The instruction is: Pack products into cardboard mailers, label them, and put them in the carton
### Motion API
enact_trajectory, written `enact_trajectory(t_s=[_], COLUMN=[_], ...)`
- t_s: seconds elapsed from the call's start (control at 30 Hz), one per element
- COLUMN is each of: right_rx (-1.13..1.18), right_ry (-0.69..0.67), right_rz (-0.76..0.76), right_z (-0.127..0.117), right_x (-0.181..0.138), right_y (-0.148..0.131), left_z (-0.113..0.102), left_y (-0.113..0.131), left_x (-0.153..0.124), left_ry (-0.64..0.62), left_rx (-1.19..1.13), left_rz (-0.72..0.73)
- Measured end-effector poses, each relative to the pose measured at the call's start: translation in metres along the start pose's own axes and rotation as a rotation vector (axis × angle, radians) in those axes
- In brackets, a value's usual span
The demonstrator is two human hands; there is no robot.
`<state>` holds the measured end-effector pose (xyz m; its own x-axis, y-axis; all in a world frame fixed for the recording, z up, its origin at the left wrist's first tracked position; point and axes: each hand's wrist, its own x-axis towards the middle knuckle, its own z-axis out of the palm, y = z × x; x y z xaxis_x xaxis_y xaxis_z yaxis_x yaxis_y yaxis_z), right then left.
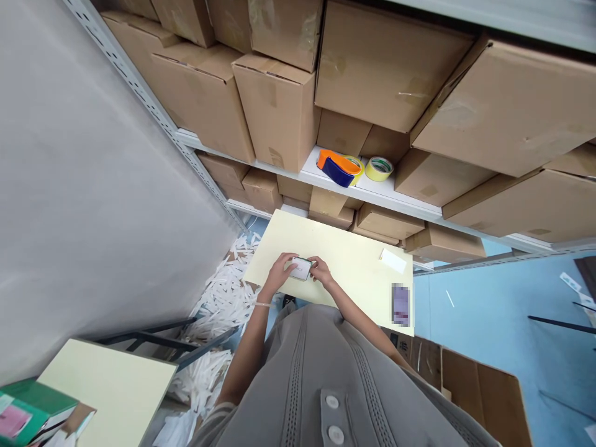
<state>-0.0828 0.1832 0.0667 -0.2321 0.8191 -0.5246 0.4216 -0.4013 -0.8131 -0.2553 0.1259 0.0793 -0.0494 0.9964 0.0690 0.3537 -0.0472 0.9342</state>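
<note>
Between my two hands is a small flat rectangular piece (301, 268) with a white label-like face and a dark green edge; its exact kind is too small to tell. My left hand (280, 270) grips its left end, the thumb lying on the white face. At the right end, the fingers of my right hand (320, 270) are closed on its edge. Both hands are just above the pale yellow table (344, 254), near its front edge. To the right on this table lie a white paper (393, 261) and a blurred-out purple rectangle (400, 304).
Cardboard boxes (274, 112) crowd the shelves ahead. An orange and blue tape dispenser (339, 167) and a yellow tape roll (379, 168) sit on one shelf. Paper strips (223, 292) cover the floor at left. An open carton (479, 391) stands at right, a second table (112, 385) at lower left.
</note>
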Motion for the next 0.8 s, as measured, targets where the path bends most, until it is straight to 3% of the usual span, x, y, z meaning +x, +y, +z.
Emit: enact_trajectory(t_s=[0.43, 0.8], right_rx=[0.21, -0.004], right_ry=[-0.04, -0.006], right_rz=[0.017, -0.074], right_z=[-0.003, -0.001], right_x=[-0.017, -0.012], right_y=[-0.006, -0.001], left_z=[0.027, 0.026], left_y=[-0.011, -0.01], left_x=[0.01, 0.019], left_ry=[0.121, 0.116], left_rx=[-0.054, -0.105], left_rz=[-0.178, -0.206])
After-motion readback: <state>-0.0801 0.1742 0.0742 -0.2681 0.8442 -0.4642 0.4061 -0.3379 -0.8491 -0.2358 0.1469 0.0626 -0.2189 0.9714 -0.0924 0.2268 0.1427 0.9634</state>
